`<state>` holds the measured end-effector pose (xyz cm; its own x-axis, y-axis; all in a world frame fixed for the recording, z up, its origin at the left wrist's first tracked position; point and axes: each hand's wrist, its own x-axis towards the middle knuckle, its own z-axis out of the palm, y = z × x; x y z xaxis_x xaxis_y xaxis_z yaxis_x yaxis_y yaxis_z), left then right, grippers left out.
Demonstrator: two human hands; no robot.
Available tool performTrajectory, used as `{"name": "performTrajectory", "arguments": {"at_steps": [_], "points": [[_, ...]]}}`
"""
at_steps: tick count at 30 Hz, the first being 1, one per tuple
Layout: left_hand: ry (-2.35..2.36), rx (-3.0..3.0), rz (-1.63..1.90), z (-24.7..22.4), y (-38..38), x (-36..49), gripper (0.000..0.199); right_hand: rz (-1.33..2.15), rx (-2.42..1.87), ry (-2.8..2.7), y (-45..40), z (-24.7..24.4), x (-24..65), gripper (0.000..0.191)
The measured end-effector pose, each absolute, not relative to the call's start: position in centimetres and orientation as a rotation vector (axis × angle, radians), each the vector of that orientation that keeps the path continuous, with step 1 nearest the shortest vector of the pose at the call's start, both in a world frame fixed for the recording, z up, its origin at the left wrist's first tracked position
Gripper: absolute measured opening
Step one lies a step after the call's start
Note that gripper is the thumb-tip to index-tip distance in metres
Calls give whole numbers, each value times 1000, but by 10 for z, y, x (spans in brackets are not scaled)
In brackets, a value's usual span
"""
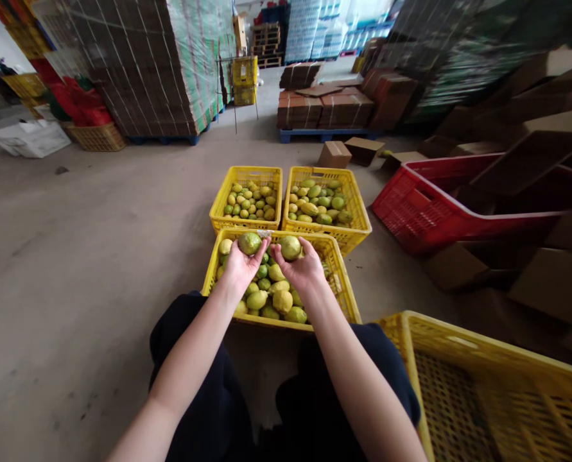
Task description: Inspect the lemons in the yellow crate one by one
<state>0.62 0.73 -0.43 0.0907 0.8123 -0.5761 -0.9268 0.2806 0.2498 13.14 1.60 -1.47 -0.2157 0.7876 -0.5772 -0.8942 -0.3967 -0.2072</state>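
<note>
Cupped grips: the left hand (240,268) holds 1 round mottled-green citrus fruit (250,243), the right hand (307,268) 1 round yellow-green citrus fruit (290,248).

At far left, a tan woven basket (99,137) stands on the grey concrete floor (97,212). Towards the middle, a yellow slatted plastic crate (218,208) holds small yellow and green fruit (251,199). Just nearer, both held fruits are above a yellow open-topped plastic crate (346,289) of oval yellow-green citrus (282,301), the hands just beside each other. Far side, to the right, another yellow plastic crate (360,215) contains larger green and yellow fruit (314,205). Further right sits a red plastic crate (425,218); near right, a yellow perforated plastic crate (488,359).
</note>
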Motion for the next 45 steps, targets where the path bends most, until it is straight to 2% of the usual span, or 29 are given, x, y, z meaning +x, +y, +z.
{"name": "performTrajectory", "arguments": {"at_steps": [13, 23, 30, 37, 41, 45], "points": [[777, -129, 1321, -6, 8, 9, 38, 1817, -808, 134, 14, -10, 127, 20], [832, -109, 1303, -6, 6, 17, 31, 1921, -821, 19, 10, -4, 127, 33], [854, -44, 1339, -10, 3, 14, 27, 2021, -789, -15, 9, -6, 127, 28], [883, 8, 1239, -8, 4, 14, 29, 1981, -847, -74, 9, -2, 127, 23], [800, 221, 1316, -6, 4, 15, 27, 1946, -846, -249, 9, 1, 131, 22], [692, 440, 1313, -2, 2, 10, 43, 1850, -810, -373, 9, 4, 138, 11]]}}
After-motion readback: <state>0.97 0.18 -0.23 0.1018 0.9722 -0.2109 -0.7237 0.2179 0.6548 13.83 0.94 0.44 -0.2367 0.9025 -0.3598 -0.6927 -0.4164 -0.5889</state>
